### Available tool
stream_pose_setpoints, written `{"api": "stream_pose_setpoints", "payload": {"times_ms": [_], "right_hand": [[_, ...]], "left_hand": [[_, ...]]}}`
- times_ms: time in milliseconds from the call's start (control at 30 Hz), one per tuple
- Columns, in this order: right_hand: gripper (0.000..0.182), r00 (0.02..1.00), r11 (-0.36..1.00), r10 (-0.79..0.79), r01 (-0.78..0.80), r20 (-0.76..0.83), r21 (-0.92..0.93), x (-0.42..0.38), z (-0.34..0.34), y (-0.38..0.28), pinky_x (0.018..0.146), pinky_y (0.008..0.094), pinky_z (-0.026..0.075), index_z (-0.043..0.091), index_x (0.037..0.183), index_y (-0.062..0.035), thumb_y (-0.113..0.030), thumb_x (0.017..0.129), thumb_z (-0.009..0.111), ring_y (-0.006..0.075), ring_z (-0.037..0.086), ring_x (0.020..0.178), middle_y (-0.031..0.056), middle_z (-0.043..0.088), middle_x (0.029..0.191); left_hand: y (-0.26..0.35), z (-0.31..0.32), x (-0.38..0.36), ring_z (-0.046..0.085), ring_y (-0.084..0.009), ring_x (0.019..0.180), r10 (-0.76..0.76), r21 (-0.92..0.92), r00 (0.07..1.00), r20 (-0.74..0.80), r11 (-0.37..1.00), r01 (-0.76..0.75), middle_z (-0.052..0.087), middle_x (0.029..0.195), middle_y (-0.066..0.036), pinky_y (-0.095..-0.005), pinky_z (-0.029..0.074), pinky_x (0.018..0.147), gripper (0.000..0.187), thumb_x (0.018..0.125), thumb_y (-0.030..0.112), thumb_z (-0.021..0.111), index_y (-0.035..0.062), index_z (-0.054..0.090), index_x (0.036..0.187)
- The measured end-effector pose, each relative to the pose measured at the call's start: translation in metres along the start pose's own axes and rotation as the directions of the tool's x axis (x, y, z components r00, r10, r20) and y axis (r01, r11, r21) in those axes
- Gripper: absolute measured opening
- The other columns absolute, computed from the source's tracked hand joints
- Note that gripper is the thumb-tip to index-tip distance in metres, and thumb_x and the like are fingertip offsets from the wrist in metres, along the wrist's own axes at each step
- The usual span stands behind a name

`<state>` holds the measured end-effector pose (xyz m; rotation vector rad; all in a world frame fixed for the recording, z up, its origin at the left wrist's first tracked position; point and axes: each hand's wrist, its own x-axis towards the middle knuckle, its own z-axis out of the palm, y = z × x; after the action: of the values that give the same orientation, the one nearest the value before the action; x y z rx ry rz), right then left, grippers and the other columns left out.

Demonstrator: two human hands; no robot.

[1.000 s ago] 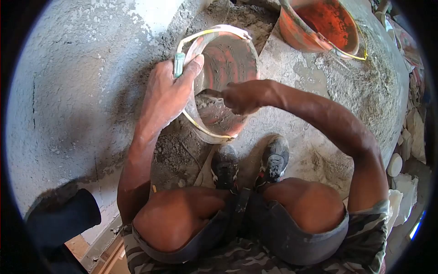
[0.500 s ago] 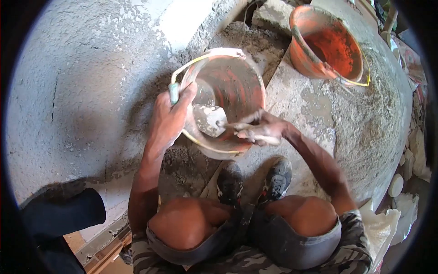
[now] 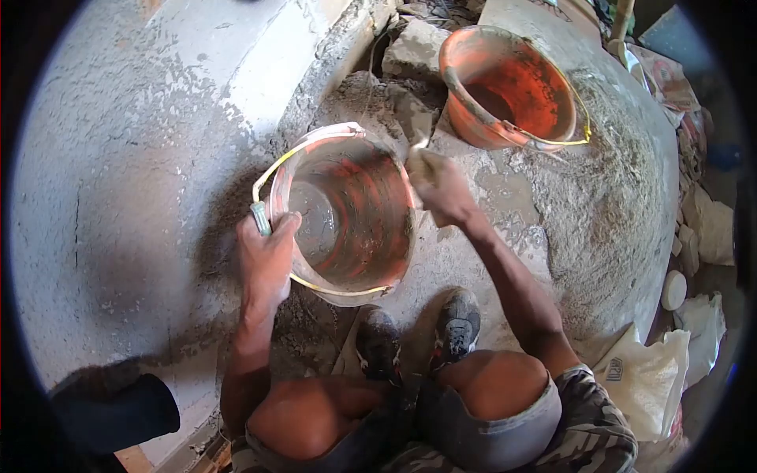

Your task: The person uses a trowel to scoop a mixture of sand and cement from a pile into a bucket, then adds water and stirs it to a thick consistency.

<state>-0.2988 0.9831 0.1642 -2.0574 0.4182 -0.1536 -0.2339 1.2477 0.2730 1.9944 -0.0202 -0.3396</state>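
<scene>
A mortar-smeared orange bucket (image 3: 371,209) is tilted so that its mouth faces me, with grey residue and wet streaks inside. My left hand (image 3: 266,264) is closed on its near-left rim, beside the green grip (image 3: 260,218) of the yellow wire handle (image 3: 277,164). Just outside the bucket's right rim, my right hand (image 3: 443,189) is wrapped around the handle of a trowel. The grey trowel blade (image 3: 415,118) points away from me, somewhat blurred, over the rubble.
A second orange bucket (image 3: 516,87) stands farther off to the right. Concrete blocks (image 3: 415,49) lie at the wall's foot, and a grey mortar heap (image 3: 607,173) spreads at right. White sacks (image 3: 643,378) are at lower right. A rough plastered wall (image 3: 118,197) rises on the left.
The trowel has come out of the bucket and swung up and away past its right rim with my right hand. My left hand still grips the bucket. The whole view has shifted.
</scene>
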Motion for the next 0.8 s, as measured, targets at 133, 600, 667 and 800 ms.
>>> {"api": "stream_pose_setpoints", "payload": {"times_ms": [133, 600, 667, 800], "right_hand": [[0.022, 0.994, 0.996, 0.054, -0.046, 0.091, -0.083, -0.001, 0.035, -0.025, 0.066, 0.0412, 0.054, 0.056, 0.096, 0.0019, -0.019, 0.090, 0.058, 0.0272, 0.063, 0.069, 0.0164, 0.063, 0.077], [0.021, 0.915, 0.993, 0.122, -0.111, 0.385, -0.049, -0.094, -0.024, -0.034, 0.077, 0.0429, 0.055, 0.054, 0.104, 0.0077, -0.008, 0.089, 0.051, 0.0328, 0.063, 0.077, 0.0216, 0.063, 0.092], [0.031, 0.918, 0.947, -0.273, 0.309, 0.287, -0.089, -0.100, -0.031, -0.022, 0.067, 0.0403, 0.055, 0.053, 0.117, 0.0056, -0.009, 0.090, 0.055, 0.0265, 0.064, 0.074, 0.0182, 0.064, 0.087], [0.037, 0.982, 0.971, 0.163, -0.177, 0.098, 0.160, -0.053, -0.042, -0.021, 0.061, 0.0370, 0.053, 0.053, 0.125, 0.0028, -0.013, 0.092, 0.057, 0.0207, 0.063, 0.071, 0.0140, 0.064, 0.080]], "left_hand": [[0.003, 0.024, -0.010, 0.050, -0.0085, 0.068, 0.024, -0.067, 0.999, -0.025, 0.997, -0.025, 0.061, 0.077, -0.005, -0.0289, 0.041, 0.059, 0.016, 0.087, 0.008, 0.064, -0.0071, 0.063, 0.092], [0.020, 0.056, 0.000, 0.051, -0.0081, 0.076, 0.065, -0.075, 0.996, -0.058, 0.995, -0.069, 0.062, 0.085, -0.004, -0.0265, 0.043, 0.068, 0.029, 0.091, 0.008, 0.058, -0.0114, 0.062, 0.112], [0.019, 0.054, -0.003, 0.050, -0.0071, 0.076, 0.085, -0.172, 0.996, -0.028, 0.981, -0.089, 0.062, 0.089, -0.003, -0.0254, 0.042, 0.068, 0.035, 0.091, 0.008, 0.058, -0.0112, 0.058, 0.121], [0.015, 0.041, -0.005, 0.050, -0.0072, 0.077, 0.027, -0.096, 1.000, 0.012, 0.995, -0.026, 0.062, 0.093, -0.003, -0.0250, 0.043, 0.068, 0.041, 0.092, 0.007, 0.058, -0.0112, 0.053, 0.128]]}}
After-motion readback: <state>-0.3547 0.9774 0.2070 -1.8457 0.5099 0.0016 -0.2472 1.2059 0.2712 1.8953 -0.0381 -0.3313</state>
